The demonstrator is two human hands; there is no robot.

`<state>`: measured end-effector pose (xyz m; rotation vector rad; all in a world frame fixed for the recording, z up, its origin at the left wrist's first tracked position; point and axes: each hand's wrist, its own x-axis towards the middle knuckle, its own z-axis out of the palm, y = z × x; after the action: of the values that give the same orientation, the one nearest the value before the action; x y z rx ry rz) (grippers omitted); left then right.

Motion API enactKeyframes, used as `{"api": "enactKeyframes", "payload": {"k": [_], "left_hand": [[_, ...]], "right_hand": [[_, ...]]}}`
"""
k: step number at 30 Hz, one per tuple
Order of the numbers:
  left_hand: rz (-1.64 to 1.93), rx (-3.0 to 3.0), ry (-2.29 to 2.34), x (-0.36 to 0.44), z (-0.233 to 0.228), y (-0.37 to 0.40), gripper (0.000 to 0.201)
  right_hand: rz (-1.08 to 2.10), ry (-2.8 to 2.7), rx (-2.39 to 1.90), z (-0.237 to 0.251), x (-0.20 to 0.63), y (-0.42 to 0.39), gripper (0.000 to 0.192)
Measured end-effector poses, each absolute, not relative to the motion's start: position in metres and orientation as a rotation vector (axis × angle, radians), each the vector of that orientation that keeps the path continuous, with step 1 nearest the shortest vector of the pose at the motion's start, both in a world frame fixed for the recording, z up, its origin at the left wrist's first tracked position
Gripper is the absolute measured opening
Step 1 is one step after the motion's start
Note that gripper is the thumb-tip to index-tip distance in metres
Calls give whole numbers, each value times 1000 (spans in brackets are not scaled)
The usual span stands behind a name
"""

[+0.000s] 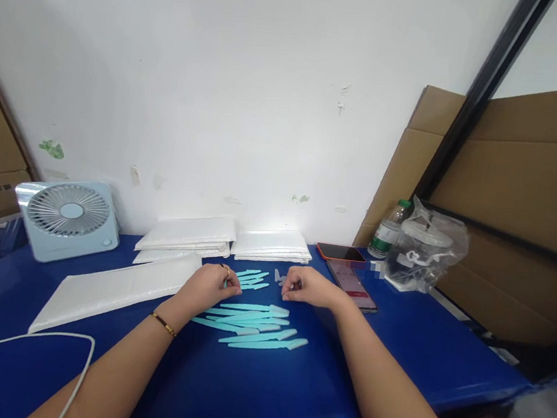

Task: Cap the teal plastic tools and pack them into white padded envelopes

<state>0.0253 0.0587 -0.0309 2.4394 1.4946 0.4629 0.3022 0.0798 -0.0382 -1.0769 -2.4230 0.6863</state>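
Observation:
Several teal eyebrow razors with pale covers over their blade ends lie in a loose pile on the blue table. Behind them is a smaller group of teal razors, partly hidden by my left hand. That hand is closed, fingertips pressed together beside this group; whatever is between them is hidden. My right hand is also closed in a pinch, close to some small translucent blade caps on the table. I cannot make out what its fingers hold.
White padded envelopes lie stacked along the wall, with one long envelope at left. A light-blue fan and white cable are on the left. Phones, a water bottle and a bagged cup stand right.

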Motion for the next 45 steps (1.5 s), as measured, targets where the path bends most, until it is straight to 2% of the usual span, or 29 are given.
{"api": "enactKeyframes", "payload": {"k": [6,12,18,22,29,38,45], "left_hand": [[333,2385,1316,33,-37,54,20],[323,2400,1492,33,-37,59,19],[366,2421,1595,22,-37,65,17],[393,2371,1643,14,-34,66,20],[195,2290,1343,8,-28,56,21],[375,2370,1421,33,-40,58,23],[359,2320,1374,33,-40,59,20]], "right_hand": [[729,-2522,-1058,-37,294,69,19],[424,-2482,-1157,-43,280,72,5],[249,-2484,-1263,-47,291,83,5],[270,-2374,-1289,-45,303,86,5],[467,-2370,-1118,-39,287,71,7],[506,-2409,-1072,-42,275,67,16],[492,-2474,-1060,-49,274,74,8]]}}
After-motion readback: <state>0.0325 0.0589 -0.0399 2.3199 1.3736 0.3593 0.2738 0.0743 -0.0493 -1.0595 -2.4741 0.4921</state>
